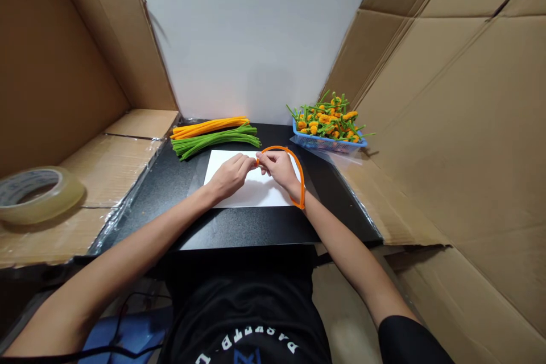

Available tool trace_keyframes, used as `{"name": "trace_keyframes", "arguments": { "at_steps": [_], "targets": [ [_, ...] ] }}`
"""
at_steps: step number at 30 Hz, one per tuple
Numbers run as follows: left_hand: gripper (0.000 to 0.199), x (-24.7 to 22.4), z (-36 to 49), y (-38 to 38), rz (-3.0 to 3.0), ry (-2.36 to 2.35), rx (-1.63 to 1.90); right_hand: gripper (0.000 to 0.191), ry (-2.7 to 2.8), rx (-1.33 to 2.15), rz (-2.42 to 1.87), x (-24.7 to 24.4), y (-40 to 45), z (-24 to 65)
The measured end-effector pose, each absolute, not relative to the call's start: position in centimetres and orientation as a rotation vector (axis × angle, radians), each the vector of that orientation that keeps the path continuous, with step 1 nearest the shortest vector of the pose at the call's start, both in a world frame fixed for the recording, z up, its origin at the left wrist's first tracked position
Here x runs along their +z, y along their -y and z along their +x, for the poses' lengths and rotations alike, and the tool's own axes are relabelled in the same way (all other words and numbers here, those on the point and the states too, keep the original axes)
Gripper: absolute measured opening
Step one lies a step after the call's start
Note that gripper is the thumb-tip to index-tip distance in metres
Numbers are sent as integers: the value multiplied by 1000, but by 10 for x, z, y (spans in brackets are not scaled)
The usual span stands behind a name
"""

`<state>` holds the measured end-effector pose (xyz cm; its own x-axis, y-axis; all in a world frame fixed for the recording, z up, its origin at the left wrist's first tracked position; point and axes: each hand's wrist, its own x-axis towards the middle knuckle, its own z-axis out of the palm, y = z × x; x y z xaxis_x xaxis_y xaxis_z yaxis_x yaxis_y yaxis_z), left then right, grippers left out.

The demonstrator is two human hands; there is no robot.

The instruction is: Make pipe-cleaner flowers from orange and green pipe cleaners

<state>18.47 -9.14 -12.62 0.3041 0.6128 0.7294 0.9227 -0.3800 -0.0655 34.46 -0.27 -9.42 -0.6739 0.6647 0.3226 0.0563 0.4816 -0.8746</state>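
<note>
Here, the left hand and right hand close their fingers on 1 orange pipe cleaner over 1 paper sheet.

Clear packing tape roll on flattened brown cardboard, left; blue plastic basket of orange-and-green pipe-cleaner flowers, right.

A black tabletop carries everything here. A white paper sheet lies flat directly below the fingers. Beyond them and to their left sit a bundle of green pipe cleaners and, just behind it, a bundle of orange pipe cleaners. Beyond the fingers and to their right, a blue plastic basket stands at the table's back corner, on a clear plastic sheet.
</note>
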Motion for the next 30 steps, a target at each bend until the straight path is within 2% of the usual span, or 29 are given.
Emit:
{"name": "trace_keyframes", "arguments": {
  "at_steps": [5, 10, 15, 23, 25, 30],
  "targets": [
    [23, -123, 184, 92, -2081, 1271, -783, 56, 2037, 1254, -630, -96, 2, 344],
    [20, -125, 184, 93, -2064, 1314, -917, 46, 1884, 1293, -655, -97, 6, 343],
    [19, -129, 184, 93, -2075, 1386, -1013, 44, 1781, 1292, -626, -96, 9, 342],
    [18, -129, 180, 92, -2218, 1440, -1096, 32, 2031, 1191, -556, -98, 4, 345],
    [16, -126, 180, 93, -2254, 1413, -1155, 33, 2171, 1332, -514, -95, -1, 348],
    [12, -118, 184, 99, -2301, 1393, -1380, 40, 2213, 2004, -439, -84, -11, 362]
  ]
}}
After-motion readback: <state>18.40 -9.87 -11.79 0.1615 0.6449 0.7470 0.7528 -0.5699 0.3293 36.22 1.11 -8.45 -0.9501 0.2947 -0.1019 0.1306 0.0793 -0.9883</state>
